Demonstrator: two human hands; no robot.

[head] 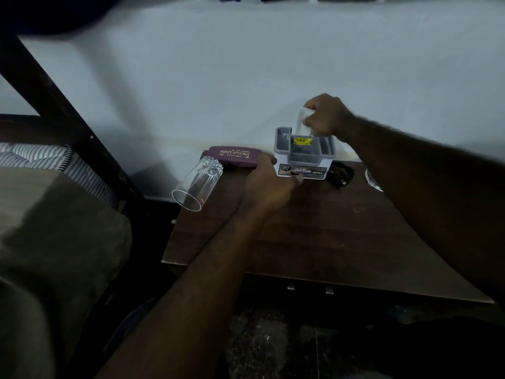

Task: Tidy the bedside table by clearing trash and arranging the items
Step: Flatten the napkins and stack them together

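A grey and white organiser [304,154] with an OPEL label stands at the back of the brown bedside table [314,236]. My left hand [269,183] grips its left front corner, thumb on the label. Above its rear compartment, my right hand [328,117] is closed on a small whitish object [301,119] whose lower end reaches the organiser; I cannot tell what it is. A maroon spectacles case [232,155] lies left of the organiser against the wall. A clear glass tumbler [196,184] lies on its side at the table's left edge, mouth hanging over.
A black corded item [340,173] lies right of the organiser. A clear rim [372,179] shows beyond it, mostly hidden by my right arm. A bed with striped mattress [41,157], olive blanket [54,228] and dark frame [54,99] lies to the left. The white wall runs behind.
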